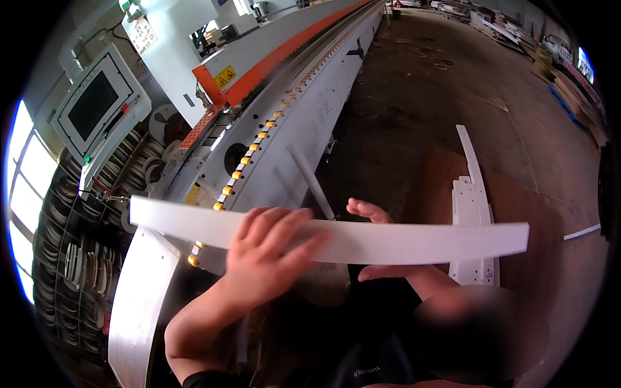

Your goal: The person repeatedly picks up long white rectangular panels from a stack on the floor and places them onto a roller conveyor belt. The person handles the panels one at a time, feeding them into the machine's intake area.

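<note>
A long, narrow white board (407, 242) lies level across my front, its face toward me. My left hand (265, 252) is on its left half from the near side, fingers bent at the top edge and thumb along the face, slightly blurred. Behind the board's middle is my right hand (370, 211); fingers show above the top edge and the thumb below the bottom edge, while the palm is hidden. Beyond the left end runs a long grey and orange machine (272, 71) with a row of yellow rollers (246, 160).
White strips (471, 207) lie stacked on a brown panel (537, 226) at the right. A control screen (97, 103) stands at the left, above racks of rolled edging (87, 265). A pale curved metal piece (139, 304) is low at the left. Boards are piled far right.
</note>
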